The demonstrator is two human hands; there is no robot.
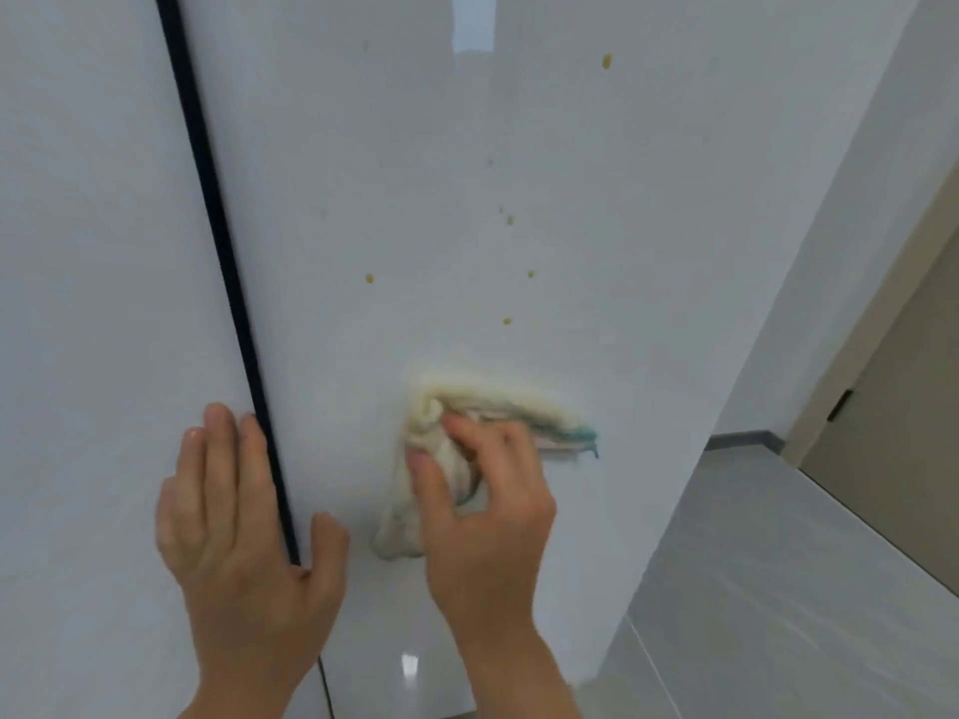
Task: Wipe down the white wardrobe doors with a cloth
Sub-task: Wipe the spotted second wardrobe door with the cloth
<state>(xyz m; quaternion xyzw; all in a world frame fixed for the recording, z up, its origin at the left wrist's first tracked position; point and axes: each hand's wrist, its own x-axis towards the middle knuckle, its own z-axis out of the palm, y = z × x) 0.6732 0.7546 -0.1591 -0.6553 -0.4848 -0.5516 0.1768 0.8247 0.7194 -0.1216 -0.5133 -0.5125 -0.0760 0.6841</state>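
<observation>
Right hand (482, 490) is gripping the bunched cloth (441, 459), pressing it on the wardrobe door (467, 199) right of the black seam (223, 251); left hand (233, 511) is lying flat across the seam. Yellow spots (508, 220) above cloth: I'd be working upward, firm overlapping strokes.

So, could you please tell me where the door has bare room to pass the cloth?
Bare door lies right of the yellow spots, and between dark gap and spots. It is crowded low down, around left hand, right hand and cloth.

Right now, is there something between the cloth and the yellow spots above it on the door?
Nothing visible. The door is bare between the cloth in the right hand and the yellow spots. The left hand rests aside, over the dark gap.
</observation>
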